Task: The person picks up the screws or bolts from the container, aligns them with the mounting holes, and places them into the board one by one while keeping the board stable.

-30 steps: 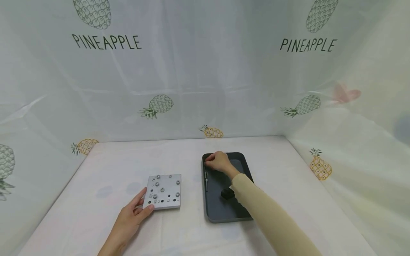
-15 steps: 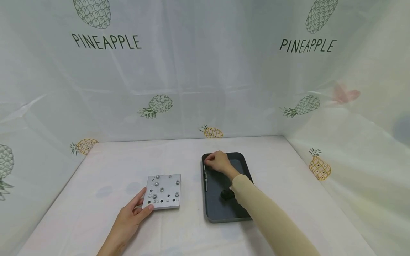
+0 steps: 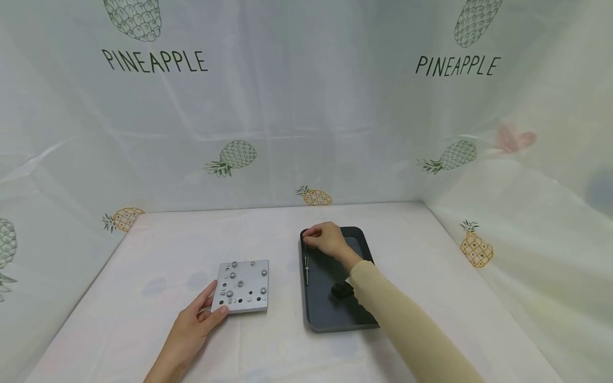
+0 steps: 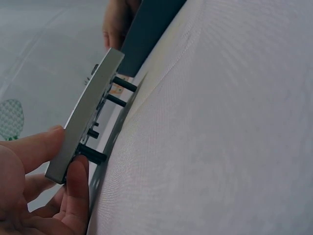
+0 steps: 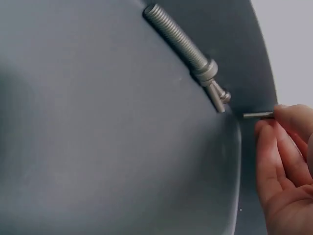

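My left hand (image 3: 190,325) grips the near left corner of a square silver metal plate (image 3: 245,292) between thumb and fingers. Several socket-head screws (image 3: 240,283) and open holes show on its top. In the left wrist view, dark screw shanks (image 4: 93,153) stick out beneath the plate, on the side facing the table. Over the far left corner of a dark grey tray (image 3: 325,319), my right hand (image 3: 329,239) pinches a thin metal pin (image 5: 254,115) between thumb and fingertips. Whether the pin has a head is hidden by the fingers.
Inside the tray, along its left wall, lie a large threaded bolt (image 5: 178,41) and smaller metal pieces (image 5: 216,95). A small black object (image 3: 341,290) sits mid-tray, partly behind the right sleeve (image 3: 397,314). A white cloth (image 3: 201,239) covers the table.
My right hand has risen slightly at the tray's far left corner. The left hand keeps its grip on the plate. The head view has shifted a little.
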Demonstrator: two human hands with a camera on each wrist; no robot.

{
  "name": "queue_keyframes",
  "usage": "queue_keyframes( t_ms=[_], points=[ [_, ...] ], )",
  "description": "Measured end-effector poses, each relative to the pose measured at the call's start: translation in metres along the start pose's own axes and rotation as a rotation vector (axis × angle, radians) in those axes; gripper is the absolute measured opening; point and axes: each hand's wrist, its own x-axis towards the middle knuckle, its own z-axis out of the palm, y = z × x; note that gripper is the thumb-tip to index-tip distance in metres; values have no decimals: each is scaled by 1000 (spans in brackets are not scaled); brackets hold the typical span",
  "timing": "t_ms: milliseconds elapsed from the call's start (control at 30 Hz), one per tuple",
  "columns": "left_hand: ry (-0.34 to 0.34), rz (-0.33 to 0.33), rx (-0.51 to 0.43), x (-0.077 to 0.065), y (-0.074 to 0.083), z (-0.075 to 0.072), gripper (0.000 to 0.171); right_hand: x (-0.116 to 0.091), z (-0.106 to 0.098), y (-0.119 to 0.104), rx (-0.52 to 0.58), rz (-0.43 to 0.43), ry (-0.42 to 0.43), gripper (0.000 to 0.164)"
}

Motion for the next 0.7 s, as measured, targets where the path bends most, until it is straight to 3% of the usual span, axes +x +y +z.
queue_keyframes(
  t_ms=[300,500,700],
  points=[
    [-1,-1,11,0,-1,-1,89,-8,-10,-11,62,29,-34,15],
    [-4,1,12,1,-2,-2,89,-20,-12,-31,95,-40,-37,20],
    [-5,6,9,2,-2,-1,90,-34,-1,-56,157,-92,-93,19]
  ],
)
